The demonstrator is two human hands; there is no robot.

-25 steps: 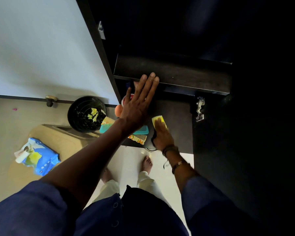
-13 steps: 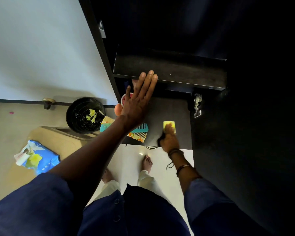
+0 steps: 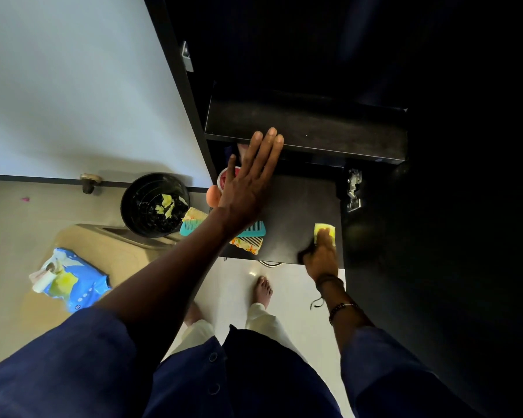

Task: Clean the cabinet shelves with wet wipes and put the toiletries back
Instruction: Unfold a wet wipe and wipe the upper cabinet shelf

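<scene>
View: we look down from a head camera at our own two arms in dark blue sleeves, reaching into a black cabinet [image 3: 435, 236] that stands open against a pale wall.

Left hand: our left hand [image 3: 248, 182] is flat and open, fingers straight and close together, the fingertips [image 3: 269, 137] touching the front edge of the upper shelf [image 3: 329, 131].

Right hand: our right hand [image 3: 322, 254] presses a yellow wipe [image 3: 323, 230] down on the lower shelf [image 3: 299, 212], near its right front corner; the fingers are curled over the wipe, pinning it to the board.

Toiletries: a teal comb [image 3: 254, 229] and a patterned comb [image 3: 248, 244] lie on the left part of the lower shelf, partly under our left forearm. A red-and-white round container [image 3: 224, 179] and an orange rounded item [image 3: 212, 196] sit at the shelf's left rear, half hidden by the hand.

Floor, left: a black bin [image 3: 151, 203] holds scraps of yellow wipe. A blue wet-wipes pack [image 3: 73, 282] lies near it on a beige surface.

Below: our bare feet [image 3: 263, 289] stand on light tile in front of the cabinet.

Hardware: a metal hinge [image 3: 353, 188] is fixed to the cabinet's right side, beside the lower shelf.
</scene>
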